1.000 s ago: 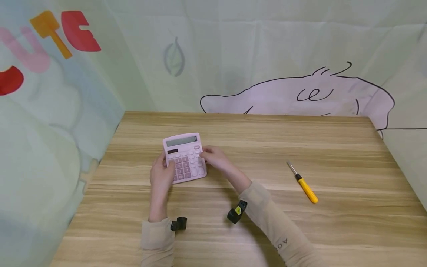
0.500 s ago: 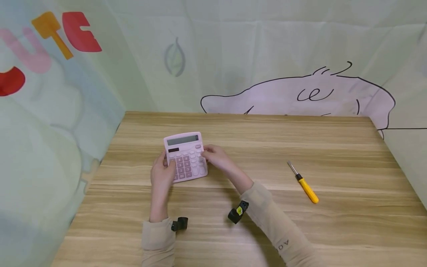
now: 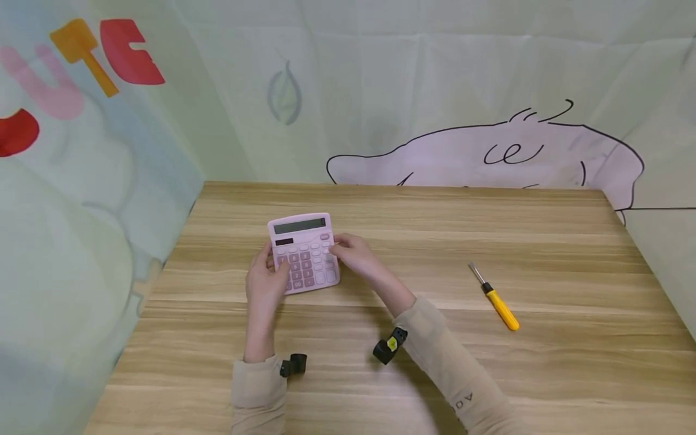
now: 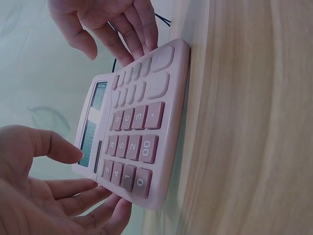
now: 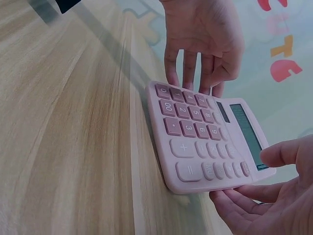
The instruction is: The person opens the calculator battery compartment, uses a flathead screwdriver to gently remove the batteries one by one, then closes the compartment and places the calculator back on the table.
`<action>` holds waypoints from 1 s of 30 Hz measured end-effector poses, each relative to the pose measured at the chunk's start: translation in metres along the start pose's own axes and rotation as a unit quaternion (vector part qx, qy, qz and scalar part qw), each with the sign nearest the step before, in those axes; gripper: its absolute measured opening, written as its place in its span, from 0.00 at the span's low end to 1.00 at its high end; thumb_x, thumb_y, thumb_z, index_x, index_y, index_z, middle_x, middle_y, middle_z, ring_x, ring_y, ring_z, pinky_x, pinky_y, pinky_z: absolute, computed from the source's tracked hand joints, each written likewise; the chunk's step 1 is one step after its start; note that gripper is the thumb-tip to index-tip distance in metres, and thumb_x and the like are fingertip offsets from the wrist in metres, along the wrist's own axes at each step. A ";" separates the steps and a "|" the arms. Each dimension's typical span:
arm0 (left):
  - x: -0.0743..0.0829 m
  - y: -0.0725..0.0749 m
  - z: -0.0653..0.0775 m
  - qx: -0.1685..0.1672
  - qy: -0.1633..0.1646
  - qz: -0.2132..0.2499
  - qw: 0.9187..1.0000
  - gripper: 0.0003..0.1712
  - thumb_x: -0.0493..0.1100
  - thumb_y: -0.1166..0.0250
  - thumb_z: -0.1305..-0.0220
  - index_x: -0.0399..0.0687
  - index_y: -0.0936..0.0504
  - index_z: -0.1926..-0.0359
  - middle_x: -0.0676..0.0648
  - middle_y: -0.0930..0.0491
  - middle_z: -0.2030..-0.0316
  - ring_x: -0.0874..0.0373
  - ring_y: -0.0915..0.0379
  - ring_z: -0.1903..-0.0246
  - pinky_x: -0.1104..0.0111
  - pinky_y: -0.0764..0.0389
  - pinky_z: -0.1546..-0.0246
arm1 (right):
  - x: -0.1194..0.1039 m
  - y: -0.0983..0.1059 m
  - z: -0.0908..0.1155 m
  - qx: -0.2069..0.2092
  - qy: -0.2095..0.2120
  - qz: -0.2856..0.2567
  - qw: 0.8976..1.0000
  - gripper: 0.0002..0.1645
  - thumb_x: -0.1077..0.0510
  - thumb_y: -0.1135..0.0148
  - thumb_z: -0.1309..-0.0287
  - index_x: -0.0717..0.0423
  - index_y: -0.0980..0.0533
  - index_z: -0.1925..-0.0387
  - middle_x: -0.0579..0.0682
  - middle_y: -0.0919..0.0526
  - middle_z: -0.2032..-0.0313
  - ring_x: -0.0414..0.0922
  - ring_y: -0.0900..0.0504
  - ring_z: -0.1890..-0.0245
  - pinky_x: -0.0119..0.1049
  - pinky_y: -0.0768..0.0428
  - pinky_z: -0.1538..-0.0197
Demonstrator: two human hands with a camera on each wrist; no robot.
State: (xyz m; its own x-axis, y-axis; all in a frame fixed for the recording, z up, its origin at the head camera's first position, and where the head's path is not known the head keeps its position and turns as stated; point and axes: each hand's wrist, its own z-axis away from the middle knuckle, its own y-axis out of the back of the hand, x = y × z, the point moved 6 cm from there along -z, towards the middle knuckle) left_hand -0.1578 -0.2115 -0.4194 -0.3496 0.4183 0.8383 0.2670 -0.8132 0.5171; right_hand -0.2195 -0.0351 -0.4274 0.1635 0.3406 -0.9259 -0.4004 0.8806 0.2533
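A pink calculator [image 3: 304,254] is held between both hands at the left of the table, its display and keys facing up and its screen end away from the person. My left hand [image 3: 264,281] grips its left edge, with the thumb over the face and the fingers at the side and underneath. On the opposite edge, my right hand [image 3: 354,256] holds it in the same way near the upper keys. In the left wrist view the calculator [image 4: 134,122] leans with its screen end raised and its lower edge close over the wood. Parts of both hands' fingers are hidden behind it.
A screwdriver with a yellow handle [image 3: 501,309] lies on the right side of the wooden table [image 3: 435,223], tip toward the back. A printed cloth backdrop [image 3: 370,90] rises behind and left of the table. Black wrist cameras [image 3: 293,365] sit at both cuffs.
The calculator has shifted slightly toward the back and to the right, with both hands keeping hold of it. The screwdriver stays where it was.
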 end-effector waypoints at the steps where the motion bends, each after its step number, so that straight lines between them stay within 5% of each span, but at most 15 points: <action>1: 0.000 0.000 0.000 0.000 -0.001 0.000 1.000 0.37 0.39 0.45 0.37 0.39 0.44 0.28 0.36 0.35 0.34 0.42 0.32 0.40 0.54 0.25 0.43 | 0.000 0.000 0.000 0.000 0.002 0.001 1.000 0.27 0.59 0.48 0.38 0.68 0.31 0.39 0.65 0.23 0.42 0.56 0.24 0.42 0.45 0.27 0.36; 30: 0.004 0.000 0.001 0.006 -0.024 0.023 0.999 0.39 0.35 0.43 0.41 0.42 0.43 0.28 0.38 0.36 0.33 0.43 0.33 0.39 0.55 0.23 0.46 | -0.006 0.007 0.003 0.011 0.010 0.023 1.000 0.28 0.57 0.49 0.36 0.66 0.31 0.38 0.64 0.23 0.42 0.55 0.24 0.41 0.46 0.26 0.37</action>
State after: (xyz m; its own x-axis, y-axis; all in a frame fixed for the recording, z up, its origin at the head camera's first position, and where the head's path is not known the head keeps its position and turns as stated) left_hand -0.1582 -0.2093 -0.4154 -0.2939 0.3993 0.8684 0.2933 -0.8270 0.4795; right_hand -0.2209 -0.0301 -0.4198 0.1264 0.3740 -0.9188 -0.3863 0.8716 0.3017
